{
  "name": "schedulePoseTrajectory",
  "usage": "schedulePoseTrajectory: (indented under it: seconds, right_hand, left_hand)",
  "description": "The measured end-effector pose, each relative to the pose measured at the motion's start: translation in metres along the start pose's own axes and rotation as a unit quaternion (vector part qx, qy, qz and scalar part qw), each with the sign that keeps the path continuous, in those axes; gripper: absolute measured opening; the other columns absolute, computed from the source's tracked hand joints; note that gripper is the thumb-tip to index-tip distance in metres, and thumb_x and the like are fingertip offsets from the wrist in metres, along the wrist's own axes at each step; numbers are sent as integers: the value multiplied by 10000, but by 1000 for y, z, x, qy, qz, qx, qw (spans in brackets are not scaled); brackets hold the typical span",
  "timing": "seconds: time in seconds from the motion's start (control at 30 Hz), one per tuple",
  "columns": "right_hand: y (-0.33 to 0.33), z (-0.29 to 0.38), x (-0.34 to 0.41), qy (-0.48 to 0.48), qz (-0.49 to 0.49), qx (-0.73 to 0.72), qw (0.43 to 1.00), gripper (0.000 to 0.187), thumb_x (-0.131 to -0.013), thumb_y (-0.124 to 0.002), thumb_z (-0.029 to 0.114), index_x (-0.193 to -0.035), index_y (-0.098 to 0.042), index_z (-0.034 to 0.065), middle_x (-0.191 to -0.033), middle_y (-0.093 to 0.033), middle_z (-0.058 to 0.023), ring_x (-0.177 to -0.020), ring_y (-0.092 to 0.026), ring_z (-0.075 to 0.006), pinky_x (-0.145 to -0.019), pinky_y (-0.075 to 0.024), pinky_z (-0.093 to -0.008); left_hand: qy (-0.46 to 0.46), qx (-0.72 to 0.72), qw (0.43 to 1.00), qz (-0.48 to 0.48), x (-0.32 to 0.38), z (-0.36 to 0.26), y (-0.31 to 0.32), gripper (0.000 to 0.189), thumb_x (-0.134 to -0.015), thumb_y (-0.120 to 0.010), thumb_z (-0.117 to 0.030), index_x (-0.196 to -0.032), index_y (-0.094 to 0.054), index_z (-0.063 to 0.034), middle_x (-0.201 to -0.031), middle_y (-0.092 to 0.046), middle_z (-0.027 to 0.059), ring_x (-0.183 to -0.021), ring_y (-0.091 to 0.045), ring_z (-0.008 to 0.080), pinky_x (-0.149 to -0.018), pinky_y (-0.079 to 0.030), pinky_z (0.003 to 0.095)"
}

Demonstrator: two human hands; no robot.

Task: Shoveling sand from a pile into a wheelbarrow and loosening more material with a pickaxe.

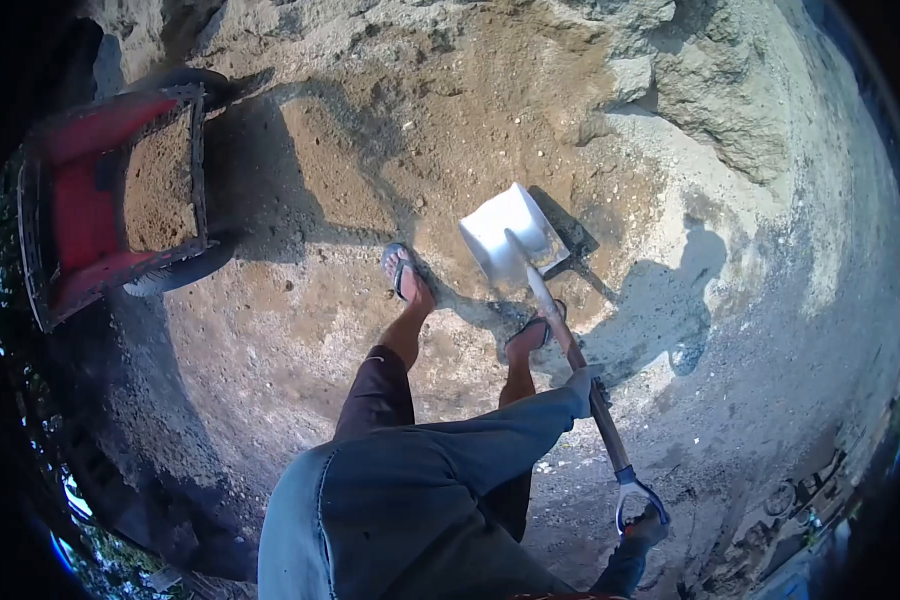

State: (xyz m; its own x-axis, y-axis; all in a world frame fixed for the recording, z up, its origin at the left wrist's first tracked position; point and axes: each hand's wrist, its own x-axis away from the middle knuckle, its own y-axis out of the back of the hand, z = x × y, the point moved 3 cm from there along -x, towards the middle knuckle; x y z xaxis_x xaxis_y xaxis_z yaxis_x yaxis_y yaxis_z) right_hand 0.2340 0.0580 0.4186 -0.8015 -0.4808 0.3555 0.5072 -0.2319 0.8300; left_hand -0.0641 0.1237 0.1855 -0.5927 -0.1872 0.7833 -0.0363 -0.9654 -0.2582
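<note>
A shovel with a broad, bright metal blade (511,229) and a wooden shaft (607,427) lies slantwise across the right of the view. My left hand (586,390) is closed around the middle of the shaft. At the shaft's end, my right hand (647,525) grips the D-shaped handle (630,491). The blade seems to hold no soil and is held over the ground, with its shadow beside it. Brown soil (345,165) lies beyond my feet, which are in flip-flops.
At the left stands a red wheeled cart (82,210) with brown soil (161,191) at one end. A rough rock face (720,97) rises at the top right. Assorted debris (780,517) lies at the lower right.
</note>
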Motion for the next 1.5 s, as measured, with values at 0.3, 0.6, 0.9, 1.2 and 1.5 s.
schedulePoseTrajectory:
  seconds: [0.3,0.6,0.9,1.2,1.5]
  right_hand:
    - [-287,79,155,35,204,-63,976,167,-732,-628,39,-846,-520,-18,-560,-501,-76,-375,-479,-171,-346,-400,-307]
    - [-267,91,166,33,288,-124,949,166,-711,-571,-80,-792,-494,43,-558,-492,-58,-347,-442,-187,-301,-390,-322]
    - [-309,254,457,89,768,-176,609,297,-774,-669,176,-966,-537,-8,-696,-609,-91,-599,-592,-165,-574,-484,-306]
    - [-232,224,252,97,587,-205,778,191,-752,-664,79,-896,-566,0,-768,-611,-73,-561,-557,-133,-543,-475,-264]
    - [6,-28,12,-160,-68,-21,985,203,-799,-582,49,-965,-607,-65,-888,-623,-163,-751,-605,-296,-645,-515,-433]
  left_hand:
    - [-199,-78,973,-91,59,-289,42,269,-808,-612,-294,-683,-460,-111,-554,-467,80,-513,-503,265,-592,-489,470]
    - [-342,12,938,-57,153,-258,68,114,-807,-606,-159,-787,-536,-71,-635,-503,76,-540,-519,250,-501,-476,406]
    - [-643,15,763,66,513,-348,60,202,-806,-605,-255,-701,-485,-132,-597,-488,27,-476,-489,195,-446,-445,360]
    - [-507,58,855,92,326,-306,21,249,-781,-621,-291,-712,-475,-101,-587,-487,63,-547,-531,280,-601,-485,463]
    - [-5,-95,989,-109,-67,46,23,293,-777,-661,-303,-777,-457,-93,-632,-440,62,-547,-506,278,-624,-467,502]
